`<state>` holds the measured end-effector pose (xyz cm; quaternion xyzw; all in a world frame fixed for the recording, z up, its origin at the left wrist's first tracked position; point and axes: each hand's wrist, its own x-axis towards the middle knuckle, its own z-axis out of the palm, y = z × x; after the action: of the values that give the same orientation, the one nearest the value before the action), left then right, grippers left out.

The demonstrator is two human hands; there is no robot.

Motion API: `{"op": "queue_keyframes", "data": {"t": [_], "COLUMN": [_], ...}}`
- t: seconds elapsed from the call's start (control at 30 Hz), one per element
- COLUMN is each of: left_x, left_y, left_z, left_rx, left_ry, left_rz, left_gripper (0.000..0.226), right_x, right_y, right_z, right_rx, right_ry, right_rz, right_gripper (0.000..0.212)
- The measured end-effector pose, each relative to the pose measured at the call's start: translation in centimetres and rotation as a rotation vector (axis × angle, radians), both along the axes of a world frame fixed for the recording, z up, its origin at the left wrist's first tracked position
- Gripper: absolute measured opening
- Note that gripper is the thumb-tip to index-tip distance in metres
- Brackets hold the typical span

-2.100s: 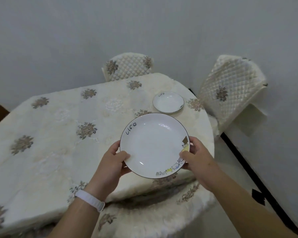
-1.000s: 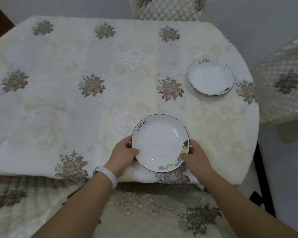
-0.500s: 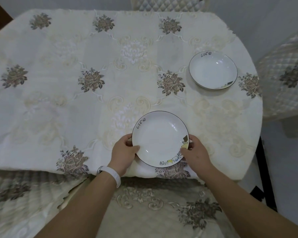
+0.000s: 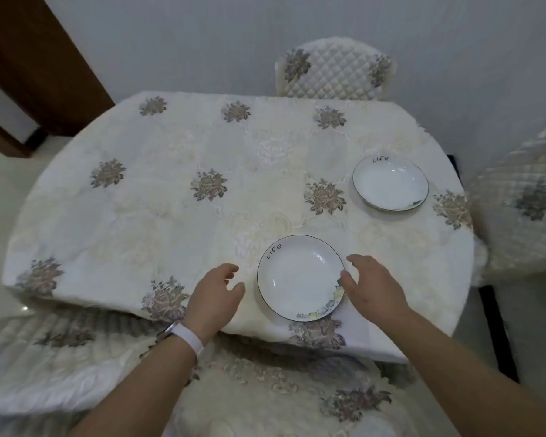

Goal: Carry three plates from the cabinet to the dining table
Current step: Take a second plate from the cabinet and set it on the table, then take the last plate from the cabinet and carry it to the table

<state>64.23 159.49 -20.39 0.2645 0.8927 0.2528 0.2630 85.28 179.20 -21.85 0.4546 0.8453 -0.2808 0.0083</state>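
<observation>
Cloth-covered table [image 4: 171, 216] bears a far plate [image 4: 390, 182] and a near plate [image 4: 300, 275], the latter between left hand [image 4: 213, 299] and right hand [image 4: 372, 288], both loosely spread, holding nothing.

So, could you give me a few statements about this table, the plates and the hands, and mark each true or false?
1. Two plates, a near plate and a far plate, lie on the table. True.
2. The left hand grips the near plate. False: it is beside the plate and apart from it, with its fingers loose.
3. Both plates bear the word "Life" near the rim. True.
4. The far plate is stacked on the near plate. False: they lie apart on the cloth.
5. The white band is on the right wrist. False: it is on the left wrist.
</observation>
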Motion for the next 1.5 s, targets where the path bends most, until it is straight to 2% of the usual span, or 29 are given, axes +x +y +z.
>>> {"op": "queue_keyframes", "data": {"t": [0.1, 0.23, 0.5, 0.77, 1.0, 1.23, 1.5], "left_x": [0.7, 1.6, 2.8, 2.3, 0.4, -1.7, -0.7], "left_y": [-2.2, -5.5, -13.5, -23.0, -35.1, -50.2, -63.8], "left_z": [2.1, 4.5, 8.2, 10.3, 11.3, 10.0, 10.1], "left_rx": [-0.060, -0.082, -0.123, -0.035, 0.000, -0.091, -0.177], "left_ry": [0.255, 0.457, 0.753, 0.835, 0.851, 0.906, 0.951], "left_rz": [-0.111, -0.163, -0.056, 0.102, 0.218, 0.310, 0.518], "left_gripper": [0.042, 0.048, 0.037, 0.034, 0.037, 0.037, 0.036], "right_x": [-1.1, -3.6, -8.7, -12.0, -17.3, -22.4, -26.0], "right_y": [-0.5, -2.3, -9.9, -19.2, -31.6, -45.7, -60.0], "right_z": [2.2, 4.0, 7.9, 12.1, 13.7, 13.7, 14.4], "right_rx": [0.160, 0.302, 0.390, 0.380, 0.393, 0.471, 0.444], "right_ry": [-0.018, 0.060, 0.178, 0.245, 0.222, 0.238, 0.323], "right_rz": [0.213, 0.408, 0.714, 0.886, 0.989, 1.159, 1.381], "right_gripper": [0.044, 0.044, 0.050, 0.047, 0.052, 0.052, 0.051]}}
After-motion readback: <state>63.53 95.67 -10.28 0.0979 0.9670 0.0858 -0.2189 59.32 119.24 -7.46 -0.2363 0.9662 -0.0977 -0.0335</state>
